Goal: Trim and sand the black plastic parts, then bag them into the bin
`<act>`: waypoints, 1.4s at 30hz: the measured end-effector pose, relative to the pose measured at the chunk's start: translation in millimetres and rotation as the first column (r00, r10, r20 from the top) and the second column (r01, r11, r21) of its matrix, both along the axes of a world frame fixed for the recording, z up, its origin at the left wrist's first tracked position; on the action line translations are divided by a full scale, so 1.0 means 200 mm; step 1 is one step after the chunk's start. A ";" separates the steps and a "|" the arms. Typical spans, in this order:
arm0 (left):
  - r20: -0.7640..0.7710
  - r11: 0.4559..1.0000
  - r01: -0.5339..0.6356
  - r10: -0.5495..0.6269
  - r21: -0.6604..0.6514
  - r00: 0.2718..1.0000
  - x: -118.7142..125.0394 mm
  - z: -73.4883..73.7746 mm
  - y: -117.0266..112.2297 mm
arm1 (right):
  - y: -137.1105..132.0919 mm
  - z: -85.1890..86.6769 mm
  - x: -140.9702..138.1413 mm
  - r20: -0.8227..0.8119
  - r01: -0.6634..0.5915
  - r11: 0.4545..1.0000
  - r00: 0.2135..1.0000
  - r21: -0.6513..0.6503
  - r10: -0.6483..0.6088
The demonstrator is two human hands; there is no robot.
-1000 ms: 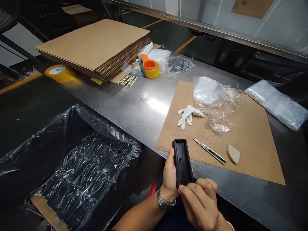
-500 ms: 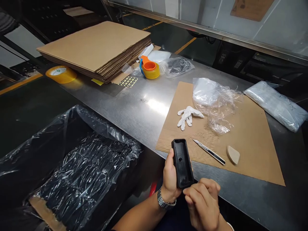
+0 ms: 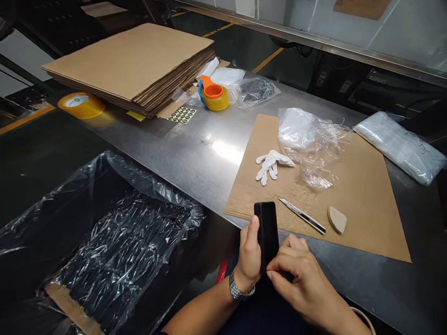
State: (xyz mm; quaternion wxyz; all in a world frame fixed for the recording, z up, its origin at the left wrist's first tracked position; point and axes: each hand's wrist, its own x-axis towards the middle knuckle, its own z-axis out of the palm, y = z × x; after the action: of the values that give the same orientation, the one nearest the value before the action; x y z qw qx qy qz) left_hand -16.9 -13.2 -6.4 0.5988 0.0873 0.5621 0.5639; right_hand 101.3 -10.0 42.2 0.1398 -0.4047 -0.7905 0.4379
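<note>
My left hand is wrapped round a long black rectangular piece at the table's front edge, thumb along its left side. The piece stands nearly upright, and its hollow is mostly in shadow. Close to its lower end, the thumb and forefinger of my right hand are pinched together; anything between them is too small to make out. Just beyond the hands, a utility knife and a tan wedge-like block lie on a cardboard sheet. A white glove rests farther back on that sheet.
Left of the table stands a bin lined with black plastic. Stacked cardboard, a tape roll and an orange tape dispenser occupy the far left. Clear plastic bags and a wrapped bundle lie right.
The black piece has been turned in my left hand, so the hole in its hollow no longer shows. My right hand has rotated and its pinch sits slightly higher. The view has shifted a little.
</note>
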 end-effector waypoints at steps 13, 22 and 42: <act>0.218 0.998 0.057 -0.049 -0.029 0.975 0.00 -0.03 0.00 | 0.01 -0.06 0.00 -0.051 0.000 0.980 0.999 0.200 0.011; 0.530 0.982 0.181 -0.131 -0.044 0.838 0.00 -0.01 0.02 | 0.05 -0.01 0.05 -0.042 -0.087 0.971 0.994 0.222 0.099; 0.717 0.962 0.266 -0.141 -0.065 0.683 0.03 0.00 0.00 | 0.06 -0.07 0.02 -0.131 -0.098 0.947 0.981 0.307 0.144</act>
State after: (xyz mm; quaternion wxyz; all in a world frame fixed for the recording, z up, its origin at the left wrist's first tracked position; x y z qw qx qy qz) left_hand -11.9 -12.7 -6.1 0.8319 -0.1225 0.3209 0.4358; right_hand 105.4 2.4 28.3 0.2322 -0.2951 -0.8581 0.3503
